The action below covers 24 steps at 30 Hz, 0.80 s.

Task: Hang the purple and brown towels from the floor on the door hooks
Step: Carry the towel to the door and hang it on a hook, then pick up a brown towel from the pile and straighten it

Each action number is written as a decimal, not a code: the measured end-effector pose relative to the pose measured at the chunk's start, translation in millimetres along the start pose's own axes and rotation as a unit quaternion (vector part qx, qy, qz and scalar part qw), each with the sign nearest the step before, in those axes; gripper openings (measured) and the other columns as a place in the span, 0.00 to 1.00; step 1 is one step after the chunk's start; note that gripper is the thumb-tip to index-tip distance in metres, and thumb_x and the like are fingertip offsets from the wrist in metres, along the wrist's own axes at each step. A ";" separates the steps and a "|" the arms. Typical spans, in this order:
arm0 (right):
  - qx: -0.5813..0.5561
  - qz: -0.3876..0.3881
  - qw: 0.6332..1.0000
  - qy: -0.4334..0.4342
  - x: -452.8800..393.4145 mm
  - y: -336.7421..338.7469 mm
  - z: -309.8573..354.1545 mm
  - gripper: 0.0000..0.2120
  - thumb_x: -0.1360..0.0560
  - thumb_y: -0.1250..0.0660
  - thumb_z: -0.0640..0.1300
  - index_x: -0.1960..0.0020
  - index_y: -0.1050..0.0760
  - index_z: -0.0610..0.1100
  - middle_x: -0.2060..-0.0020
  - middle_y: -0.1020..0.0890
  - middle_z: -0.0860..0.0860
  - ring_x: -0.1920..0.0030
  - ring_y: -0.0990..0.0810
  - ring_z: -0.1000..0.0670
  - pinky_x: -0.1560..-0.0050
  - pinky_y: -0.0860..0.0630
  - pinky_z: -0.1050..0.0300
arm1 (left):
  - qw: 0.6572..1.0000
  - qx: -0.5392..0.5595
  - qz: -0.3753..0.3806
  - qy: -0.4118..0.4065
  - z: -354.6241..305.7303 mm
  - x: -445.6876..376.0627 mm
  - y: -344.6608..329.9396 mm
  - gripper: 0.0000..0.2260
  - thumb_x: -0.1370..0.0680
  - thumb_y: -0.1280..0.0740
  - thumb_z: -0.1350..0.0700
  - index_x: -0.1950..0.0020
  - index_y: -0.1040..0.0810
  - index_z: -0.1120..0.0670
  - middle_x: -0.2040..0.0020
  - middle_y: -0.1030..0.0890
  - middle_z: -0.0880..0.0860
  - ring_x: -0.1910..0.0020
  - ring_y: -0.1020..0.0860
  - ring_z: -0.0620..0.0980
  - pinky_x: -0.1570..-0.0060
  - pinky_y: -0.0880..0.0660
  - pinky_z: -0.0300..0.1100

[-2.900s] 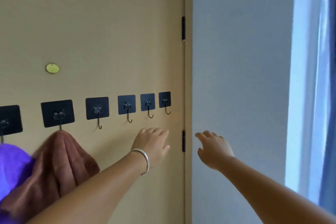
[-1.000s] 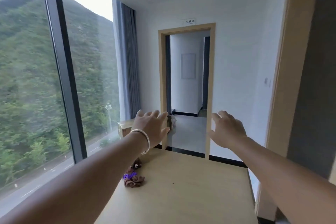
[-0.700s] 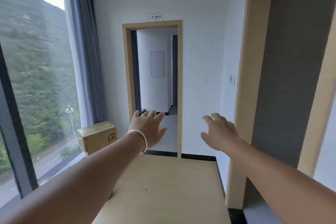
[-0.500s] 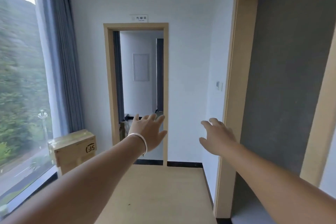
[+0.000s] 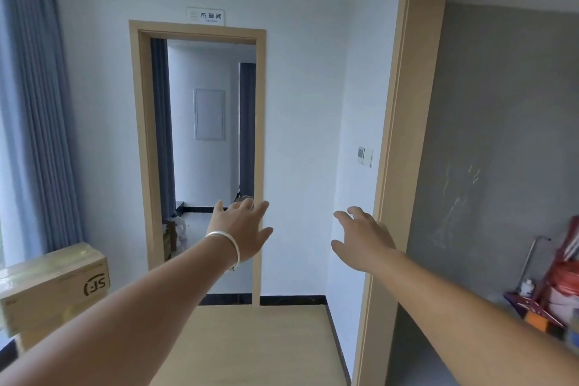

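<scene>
The view takes in a white wall [image 5: 300, 135] with an open doorway [image 5: 200, 147] framed in light wood, a small sign [image 5: 206, 15] fixed above it. To the right stands a second, wider wooden frame [image 5: 398, 166] opening onto a grey wall [image 5: 501, 150]. A blue-grey curtain [image 5: 34, 103] hangs at the left edge. A light wooden surface [image 5: 250, 345] runs forward from below the camera. A cardboard box [image 5: 53, 285] with a printed logo sits at lower left, beside the surface. Red and white clutter [image 5: 560, 285] is stacked at lower right; its items cannot be told apart. A wall switch [image 5: 365, 157] sits between the two frames.

Both arms are stretched forward at chest height. The left hand [image 5: 241, 232], with a silver bracelet [image 5: 227, 244] at the wrist, has its fingers spread and relaxed and holds nothing. The right hand [image 5: 365, 241] is likewise loose-fingered and empty. Neither grip is engaged on any item.

Task items: neither the purple nor the brown towel is in sight, and no door hooks appear. The floor is not visible.

Assessment: progress cannot be confirmed from this view. With both hands free and nothing carried, either the hanging is finished or the towels remain to be fetched; the view does not settle which.
</scene>
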State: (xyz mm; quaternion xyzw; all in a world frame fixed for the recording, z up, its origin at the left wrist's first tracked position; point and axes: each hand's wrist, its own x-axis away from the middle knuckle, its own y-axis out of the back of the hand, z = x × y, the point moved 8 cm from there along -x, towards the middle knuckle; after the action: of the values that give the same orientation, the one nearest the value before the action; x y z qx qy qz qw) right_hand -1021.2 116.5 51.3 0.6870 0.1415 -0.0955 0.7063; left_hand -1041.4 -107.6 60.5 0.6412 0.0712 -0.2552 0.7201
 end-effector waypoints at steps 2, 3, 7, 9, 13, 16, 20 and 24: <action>-0.002 0.009 1.000 -0.003 -22.1 -15.5 -6.9 0.28 0.22 0.42 0.55 0.24 0.44 0.50 0.26 0.41 0.48 0.28 0.38 0.46 0.36 0.36 0.51 | 1.000 -0.001 0.005 -0.003 0.6 -21.5 -19.1 0.25 0.21 0.47 0.37 0.27 0.42 0.46 0.31 0.29 0.50 0.34 0.27 0.53 0.30 0.40 0.60; -0.002 0.013 1.000 -0.003 -34.2 -23.7 -11.0 0.28 0.22 0.42 0.55 0.25 0.44 0.50 0.26 0.41 0.48 0.29 0.38 0.46 0.36 0.36 0.51 | 1.000 -0.002 0.007 -0.004 0.1 -32.7 -29.3 0.25 0.21 0.47 0.37 0.27 0.42 0.46 0.31 0.29 0.50 0.34 0.27 0.53 0.30 0.40 0.60; -0.012 0.022 1.000 0.000 -91.0 -54.3 -29.9 0.28 0.22 0.42 0.55 0.24 0.44 0.50 0.26 0.41 0.48 0.29 0.38 0.46 0.35 0.36 0.50 | 1.000 -0.005 0.023 -0.006 -3.6 -81.0 -69.8 0.25 0.21 0.46 0.38 0.27 0.43 0.46 0.30 0.30 0.50 0.33 0.29 0.53 0.30 0.42 0.61; -0.017 0.020 1.000 0.004 -124.0 -65.8 -41.5 0.29 0.22 0.42 0.55 0.24 0.44 0.51 0.26 0.41 0.48 0.29 0.38 0.46 0.34 0.36 0.50 | 1.000 -0.010 0.027 -0.003 -5.6 -110.9 -84.4 0.25 0.21 0.46 0.38 0.27 0.42 0.46 0.31 0.30 0.50 0.34 0.28 0.52 0.30 0.41 0.60; -0.028 0.006 1.000 0.010 -195.9 -74.0 -71.4 0.28 0.22 0.42 0.55 0.24 0.44 0.51 0.26 0.41 0.48 0.29 0.37 0.46 0.36 0.35 0.50 | 1.000 -0.020 0.023 0.007 -8.9 -179.4 -96.8 0.24 0.20 0.46 0.39 0.26 0.42 0.47 0.32 0.30 0.50 0.36 0.27 0.53 0.31 0.41 0.59; -0.041 -0.009 0.999 0.011 -247.4 -73.9 -96.4 0.29 0.23 0.41 0.55 0.25 0.43 0.51 0.26 0.41 0.48 0.29 0.37 0.46 0.36 0.35 0.50 | 1.000 -0.024 0.015 0.012 -16.4 -228.6 -101.8 0.23 0.20 0.46 0.40 0.27 0.41 0.47 0.34 0.29 0.50 0.37 0.27 0.53 0.31 0.40 0.58; -0.055 -0.010 0.998 0.020 -296.4 -94.5 -120.5 0.28 0.23 0.41 0.54 0.25 0.43 0.51 0.26 0.40 0.49 0.29 0.37 0.46 0.35 0.35 0.49 | 0.999 -0.027 0.010 0.018 -29.4 -277.1 -122.8 0.22 0.20 0.46 0.40 0.28 0.41 0.47 0.34 0.29 0.50 0.37 0.27 0.53 0.31 0.40 0.58; -0.056 0.022 0.998 0.023 -327.7 -133.7 -138.5 0.29 0.23 0.41 0.55 0.24 0.43 0.51 0.26 0.40 0.48 0.29 0.38 0.46 0.35 0.36 0.49 | 0.998 -0.044 0.033 0.013 -37.7 -310.5 -159.8 0.24 0.20 0.47 0.39 0.26 0.43 0.47 0.32 0.31 0.50 0.36 0.27 0.52 0.30 0.41 0.58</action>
State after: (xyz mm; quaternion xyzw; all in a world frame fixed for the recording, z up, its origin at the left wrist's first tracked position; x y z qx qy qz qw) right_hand -1383.4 230.2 31.5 0.6513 0.1475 -0.0557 0.7422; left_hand -1373.2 6.9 46.0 0.6144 0.0706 -0.2199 0.7545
